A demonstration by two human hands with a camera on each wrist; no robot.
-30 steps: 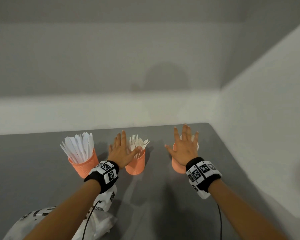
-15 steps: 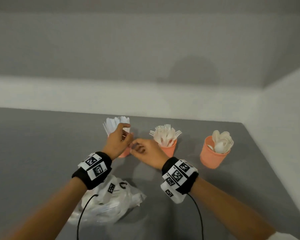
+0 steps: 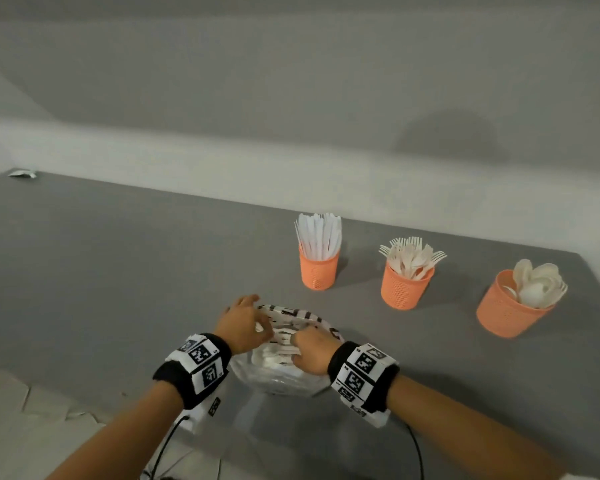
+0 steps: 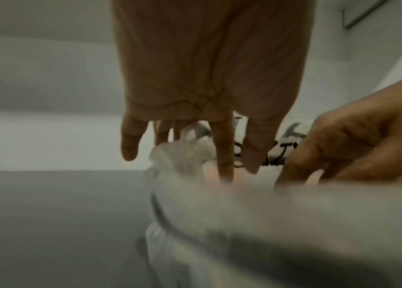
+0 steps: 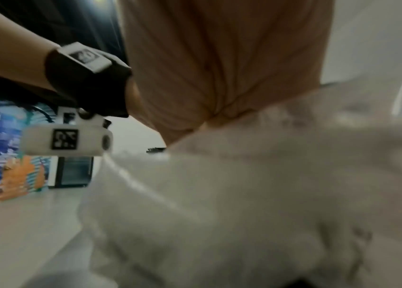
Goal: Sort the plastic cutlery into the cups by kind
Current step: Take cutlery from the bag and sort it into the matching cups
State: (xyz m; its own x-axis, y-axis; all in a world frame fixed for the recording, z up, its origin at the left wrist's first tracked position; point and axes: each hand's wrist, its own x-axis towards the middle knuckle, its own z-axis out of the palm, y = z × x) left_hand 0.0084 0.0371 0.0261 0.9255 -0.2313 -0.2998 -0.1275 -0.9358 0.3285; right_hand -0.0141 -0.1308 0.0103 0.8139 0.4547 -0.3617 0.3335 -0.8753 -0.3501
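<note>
Three orange cups stand in a row at the right of the grey table: one with knives (image 3: 318, 268), one with forks (image 3: 406, 282), one with spoons (image 3: 510, 306). A clear plastic bag (image 3: 281, 379) with black print and white cutlery inside lies near the front edge. My left hand (image 3: 246, 323) grips the bag's far left rim. My right hand (image 3: 310, 353) curls its fingers into the bag's mouth from the right. In the left wrist view the left hand (image 4: 207, 78) hangs over the bag (image 4: 269, 224), with the right hand (image 4: 342, 146) beside it. In the right wrist view the bag (image 5: 244, 194) hides the fingertips.
The table's front edge (image 3: 84, 403) runs diagonally at the lower left, with tiled floor beyond it. A small white scrap (image 3: 23, 173) lies at the far left back corner. Walls close the table at the back and right.
Both hands came back from the cups, met near the knife cup, then dropped onto the bag. My view has swung left, so the cups now sit at the right.
</note>
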